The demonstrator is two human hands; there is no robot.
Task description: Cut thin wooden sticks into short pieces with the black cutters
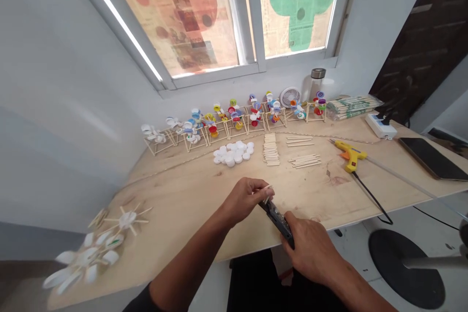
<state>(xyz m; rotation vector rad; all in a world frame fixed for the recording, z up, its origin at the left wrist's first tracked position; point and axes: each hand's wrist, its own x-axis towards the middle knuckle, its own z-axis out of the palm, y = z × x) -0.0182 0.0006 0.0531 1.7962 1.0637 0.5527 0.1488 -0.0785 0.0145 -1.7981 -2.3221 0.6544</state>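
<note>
Near the front edge of the table, my left hand point(250, 199) pinches a few short wooden sticks point(269, 188) between thumb and fingers. My right hand point(310, 243) is wrapped round a dark pliers-like hand tool point(278, 224). The tool's upper end meets the sticks at my left fingertips; its exact jaws are partly hidden. Beyond my hands lie a pile of white bottle caps point(234, 152), a stack of short wooden sticks point(271, 149) and loose longer sticks point(304, 161). A yellow hot glue gun point(351, 154) lies on its side to the right.
Stick frames with coloured cap wheels point(237, 119) line the back. At left sit a stick-spoked piece point(127, 219) and a white-cap wheel point(86, 258). Bagged sticks point(353, 106), a power strip point(380, 126), a tablet-like dark slab point(435, 157), a fan point(290, 97) and a bottle point(317, 83) stand right.
</note>
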